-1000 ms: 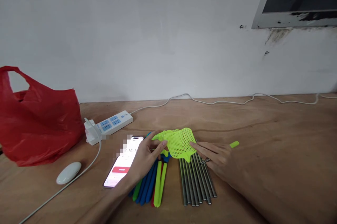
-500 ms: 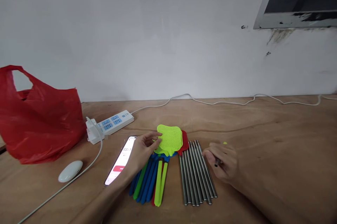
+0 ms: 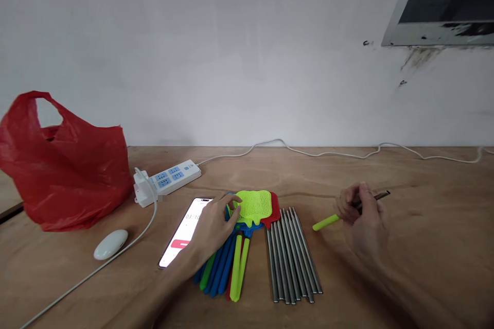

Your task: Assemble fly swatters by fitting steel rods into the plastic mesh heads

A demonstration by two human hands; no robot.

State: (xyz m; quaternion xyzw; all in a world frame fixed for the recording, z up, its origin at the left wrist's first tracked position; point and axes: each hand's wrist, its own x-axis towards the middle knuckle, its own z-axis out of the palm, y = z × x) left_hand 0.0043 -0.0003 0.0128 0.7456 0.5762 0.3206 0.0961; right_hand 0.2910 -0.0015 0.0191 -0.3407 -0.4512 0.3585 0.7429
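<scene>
My right hand (image 3: 365, 218) is closed around a yellow-green fly swatter handle (image 3: 325, 222) with a dark metal rod (image 3: 382, 195) sticking out at the upper right. The middle of that piece is hidden in my fingers. My left hand (image 3: 219, 218) lies at the left edge of a yellow-green mesh swatter head (image 3: 252, 206), fingers apart and touching it. Under that head are a red head (image 3: 275, 210) and blue ones. Several blue, green, red and yellow-green handles (image 3: 241, 270) lie below. A row of several steel tubes (image 3: 291, 259) lies between my hands.
A lit phone (image 3: 181, 236) lies partly under my left wrist. Further left are a white rounded object (image 3: 110, 244), a power strip (image 3: 170, 179) with a white cable, and a red plastic bag (image 3: 73, 174). A thin cord (image 3: 328, 154) runs along the wall.
My right hand has moved right and turned, so the yellow-green handle now points left and the metal end up to the right. My left hand stays at the swatter heads. The view has shifted slightly.
</scene>
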